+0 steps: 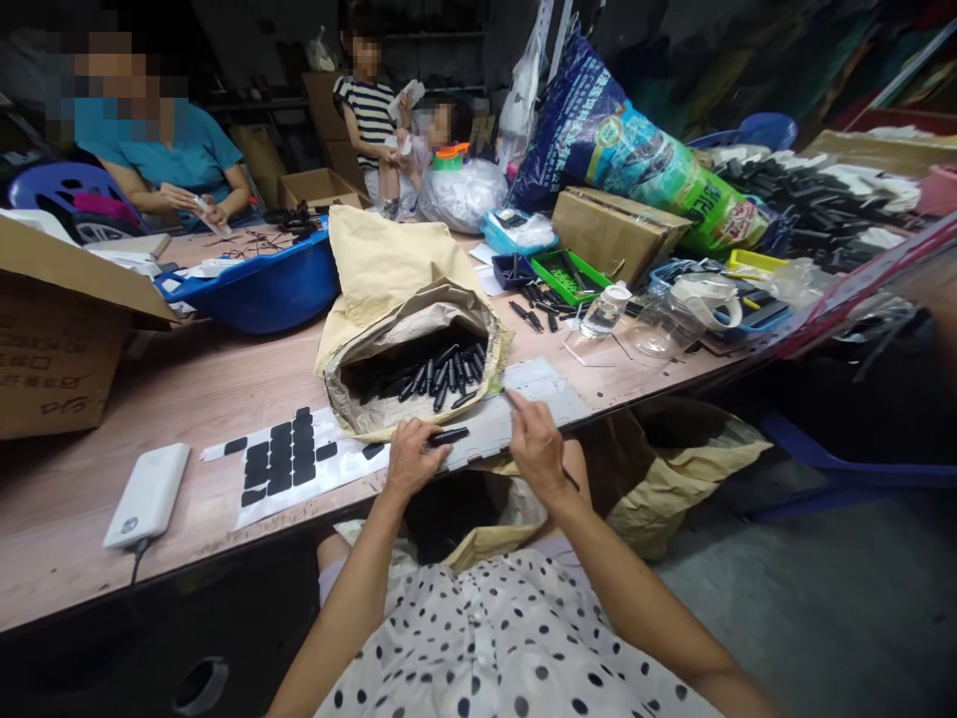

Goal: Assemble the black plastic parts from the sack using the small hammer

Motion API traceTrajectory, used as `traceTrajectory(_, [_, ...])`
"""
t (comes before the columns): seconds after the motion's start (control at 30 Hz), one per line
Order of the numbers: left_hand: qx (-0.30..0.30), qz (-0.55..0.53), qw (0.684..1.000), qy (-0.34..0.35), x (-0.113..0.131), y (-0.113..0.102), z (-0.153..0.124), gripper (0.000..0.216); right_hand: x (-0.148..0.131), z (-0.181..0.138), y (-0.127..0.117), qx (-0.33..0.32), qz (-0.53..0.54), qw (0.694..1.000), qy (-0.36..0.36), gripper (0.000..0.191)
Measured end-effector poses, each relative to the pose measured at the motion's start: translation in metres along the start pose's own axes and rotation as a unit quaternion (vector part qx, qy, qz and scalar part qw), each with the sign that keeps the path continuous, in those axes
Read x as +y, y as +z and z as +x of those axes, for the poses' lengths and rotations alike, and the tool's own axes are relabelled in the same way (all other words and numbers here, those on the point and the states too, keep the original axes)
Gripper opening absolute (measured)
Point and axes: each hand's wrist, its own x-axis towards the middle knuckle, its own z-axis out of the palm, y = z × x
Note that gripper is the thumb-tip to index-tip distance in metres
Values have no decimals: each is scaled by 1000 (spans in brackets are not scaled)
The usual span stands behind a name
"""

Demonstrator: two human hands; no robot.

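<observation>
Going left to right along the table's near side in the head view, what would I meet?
White device, sheet with black patches, left hand holding a black pen-shaped piece, right hand, clear bottle, clear jug.

I see from my own head, looking forward and down past my spotted shirt [508,638]; my left hand [410,457] and right hand [536,439] lie near the middle, close in, while the table [201,399] slants up rightward and a person in blue [183,160] sits farther off at top left.
</observation>
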Motion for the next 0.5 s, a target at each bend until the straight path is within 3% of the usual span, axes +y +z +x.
traceTrajectory(0.1, [-3, 14, 1000, 0, 1, -1, 3, 11, 28, 37, -5, -6, -128, 987, 97, 41])
traceTrajectory(0.2, [1, 13, 1000, 23, 2, -5, 3, 9, 48, 59, -2, -32, -197, 969, 148, 39])
traceTrajectory(0.33, [20, 21, 994, 103, 11, -9, -23, 10, 56, 60, 10, -29, -224, 963, 149, 40])
traceTrajectory(0.5, [-27, 52, 988, 144, 26, -4, -75, 25, 57, 52, 19, -13, -236, 963, 132, 41])
